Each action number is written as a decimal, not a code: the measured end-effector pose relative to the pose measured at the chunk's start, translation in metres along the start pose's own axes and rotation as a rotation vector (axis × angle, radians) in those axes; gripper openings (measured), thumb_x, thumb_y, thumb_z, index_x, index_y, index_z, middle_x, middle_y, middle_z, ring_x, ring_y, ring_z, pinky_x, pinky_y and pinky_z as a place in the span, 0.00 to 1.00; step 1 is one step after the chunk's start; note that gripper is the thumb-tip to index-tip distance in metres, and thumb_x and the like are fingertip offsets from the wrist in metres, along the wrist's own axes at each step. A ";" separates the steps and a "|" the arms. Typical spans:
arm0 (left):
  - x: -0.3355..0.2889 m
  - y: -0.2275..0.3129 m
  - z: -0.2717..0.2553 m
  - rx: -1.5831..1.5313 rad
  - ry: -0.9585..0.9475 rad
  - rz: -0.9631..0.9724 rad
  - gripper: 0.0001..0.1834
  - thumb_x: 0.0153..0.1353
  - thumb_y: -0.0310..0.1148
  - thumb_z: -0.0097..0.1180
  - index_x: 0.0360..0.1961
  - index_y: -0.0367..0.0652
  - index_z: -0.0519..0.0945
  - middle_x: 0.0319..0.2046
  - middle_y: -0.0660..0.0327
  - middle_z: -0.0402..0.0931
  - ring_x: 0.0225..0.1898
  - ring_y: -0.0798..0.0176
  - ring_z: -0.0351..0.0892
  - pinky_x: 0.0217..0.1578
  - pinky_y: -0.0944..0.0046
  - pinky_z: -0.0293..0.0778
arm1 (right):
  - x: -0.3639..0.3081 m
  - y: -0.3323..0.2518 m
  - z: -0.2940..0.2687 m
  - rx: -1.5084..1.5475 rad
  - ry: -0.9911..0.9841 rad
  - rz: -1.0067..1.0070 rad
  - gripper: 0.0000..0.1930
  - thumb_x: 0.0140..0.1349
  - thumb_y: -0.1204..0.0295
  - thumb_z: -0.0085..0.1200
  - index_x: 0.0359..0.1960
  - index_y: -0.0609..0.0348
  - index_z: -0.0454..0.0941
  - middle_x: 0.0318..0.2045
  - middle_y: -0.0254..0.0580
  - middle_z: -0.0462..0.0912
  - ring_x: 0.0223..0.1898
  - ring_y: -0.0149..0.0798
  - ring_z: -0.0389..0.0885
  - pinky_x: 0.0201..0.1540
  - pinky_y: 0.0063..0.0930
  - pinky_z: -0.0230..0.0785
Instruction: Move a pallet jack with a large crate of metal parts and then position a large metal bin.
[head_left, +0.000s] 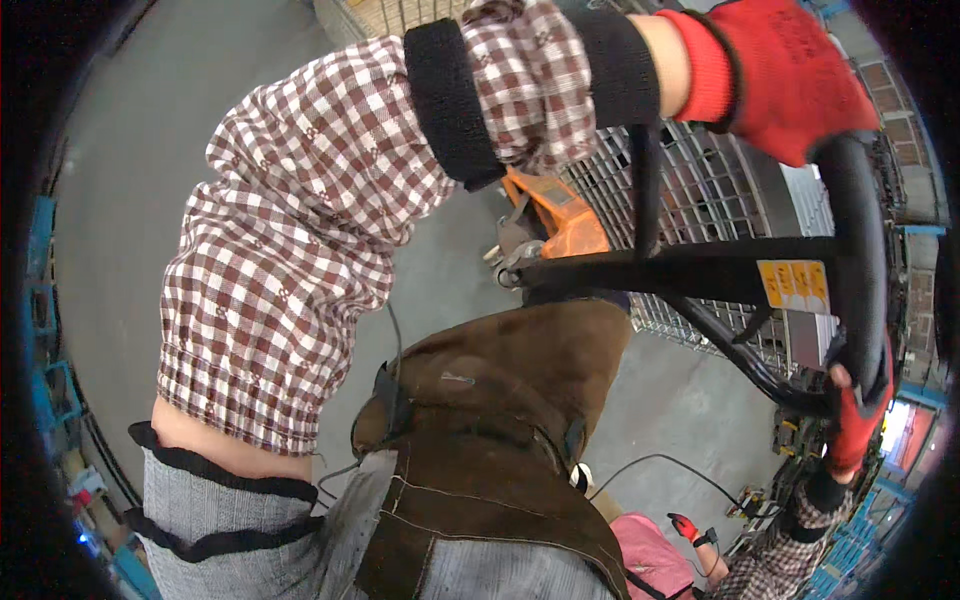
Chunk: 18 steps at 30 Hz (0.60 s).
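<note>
My left hand (800, 85), in a red glove, is closed round the upper end of the black loop handle (858, 230) of a pallet truck. Gripping the lower end of the same loop is my right hand (860, 415), also gloved in red, at the right side. From the loop a black shaft with a yellow label (795, 286) runs left to the truck's orange base (570, 220). A wire mesh cage (690, 190) stands behind the shaft. Both my arms wear brown-and-white checked sleeves.
Grey floor (130, 240) spreads across the left. Another mesh container (390, 15) is at the top edge. A person in pink (655, 555), with a red-gloved hand (684, 527), is at the lower right. Blue racks (45, 395) line the left rim; shelving (890, 110) lines the right.
</note>
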<state>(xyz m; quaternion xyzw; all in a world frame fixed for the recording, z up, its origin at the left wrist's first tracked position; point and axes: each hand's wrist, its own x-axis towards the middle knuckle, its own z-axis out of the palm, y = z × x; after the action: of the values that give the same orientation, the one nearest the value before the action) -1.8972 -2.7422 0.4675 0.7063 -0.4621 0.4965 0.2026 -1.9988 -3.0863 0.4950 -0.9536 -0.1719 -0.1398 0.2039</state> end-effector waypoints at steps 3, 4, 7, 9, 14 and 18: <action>0.022 0.015 -0.045 -0.001 -0.281 -0.073 0.12 0.36 0.31 0.56 0.26 0.39 0.72 0.21 0.54 0.73 0.24 0.52 0.76 0.26 0.55 0.71 | -0.026 0.003 -0.027 0.012 0.002 0.105 0.34 0.43 0.64 0.60 0.53 0.62 0.62 0.40 0.40 0.72 0.40 0.35 0.70 0.45 0.27 0.61; 0.016 0.022 -0.040 -0.024 -0.286 -0.072 0.12 0.36 0.31 0.56 0.26 0.39 0.72 0.21 0.54 0.73 0.24 0.52 0.76 0.26 0.55 0.71 | -0.037 0.012 -0.034 -0.047 -0.025 0.193 0.32 0.46 0.64 0.57 0.53 0.63 0.62 0.46 0.42 0.70 0.46 0.37 0.68 0.50 0.28 0.58; 0.003 0.041 -0.030 0.250 -0.030 0.017 0.11 0.36 0.30 0.56 0.26 0.42 0.72 0.21 0.56 0.74 0.23 0.54 0.76 0.26 0.56 0.72 | -0.064 0.027 -0.045 -0.020 -0.032 0.202 0.33 0.42 0.65 0.57 0.53 0.62 0.62 0.43 0.40 0.71 0.42 0.35 0.69 0.47 0.27 0.59; 0.008 0.043 -0.027 0.164 -0.048 -0.079 0.11 0.36 0.31 0.56 0.25 0.44 0.73 0.21 0.57 0.74 0.23 0.55 0.76 0.25 0.56 0.72 | -0.075 0.028 -0.052 -0.004 -0.022 0.205 0.34 0.40 0.65 0.57 0.53 0.62 0.62 0.41 0.39 0.71 0.40 0.34 0.69 0.46 0.26 0.60; 0.005 0.052 -0.023 0.146 -0.064 -0.142 0.10 0.36 0.33 0.56 0.24 0.47 0.73 0.20 0.59 0.74 0.24 0.56 0.77 0.24 0.57 0.71 | -0.080 0.012 -0.045 0.027 -0.044 0.206 0.34 0.38 0.67 0.56 0.51 0.63 0.63 0.37 0.37 0.72 0.36 0.33 0.69 0.41 0.25 0.62; 0.003 0.052 -0.024 0.111 0.000 -0.153 0.09 0.37 0.34 0.56 0.24 0.50 0.74 0.20 0.61 0.74 0.25 0.56 0.77 0.23 0.57 0.71 | -0.077 -0.023 -0.050 -0.043 0.019 0.073 0.31 0.40 0.67 0.54 0.49 0.67 0.64 0.36 0.38 0.72 0.33 0.34 0.69 0.37 0.25 0.64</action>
<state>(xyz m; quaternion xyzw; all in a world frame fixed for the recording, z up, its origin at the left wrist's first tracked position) -1.9535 -2.7511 0.4717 0.7497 -0.3783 0.5046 0.2006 -2.0870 -3.1097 0.5207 -0.9620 -0.1319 -0.1451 0.1900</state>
